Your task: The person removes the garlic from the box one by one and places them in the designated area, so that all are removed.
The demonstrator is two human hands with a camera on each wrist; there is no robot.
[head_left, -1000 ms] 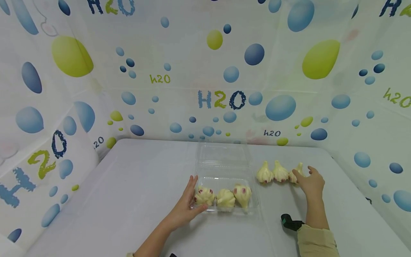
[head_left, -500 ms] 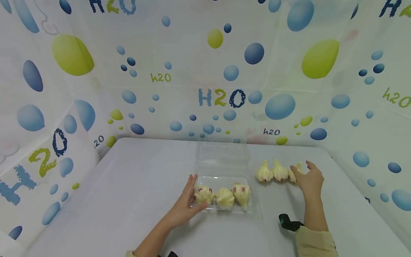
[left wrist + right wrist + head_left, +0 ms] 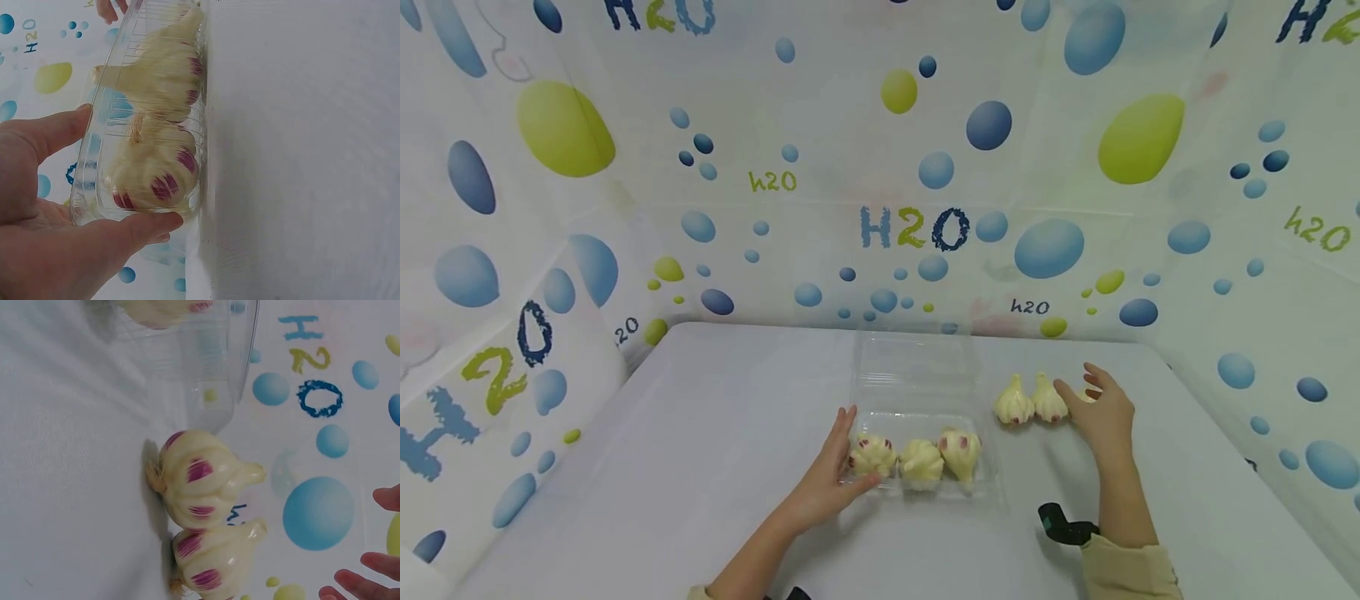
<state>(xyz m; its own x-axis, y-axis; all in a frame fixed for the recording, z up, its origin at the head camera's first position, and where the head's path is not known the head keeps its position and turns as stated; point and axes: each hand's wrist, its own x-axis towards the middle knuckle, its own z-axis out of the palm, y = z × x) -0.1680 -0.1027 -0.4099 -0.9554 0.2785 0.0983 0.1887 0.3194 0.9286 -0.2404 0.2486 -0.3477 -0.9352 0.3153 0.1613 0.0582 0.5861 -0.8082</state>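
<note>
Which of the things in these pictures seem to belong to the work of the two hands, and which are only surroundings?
Seemingly in the job:
clear container, touched by the left hand
three garlic bulbs inside
garlic bulbs to its right, near the right hand

Only around:
patterned sheet
white table
black object by the right sleeve

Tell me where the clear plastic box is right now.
In the head view, the box is on the table, below centre, the left hand at its left end and loose garlic bulbs to its right.
</note>
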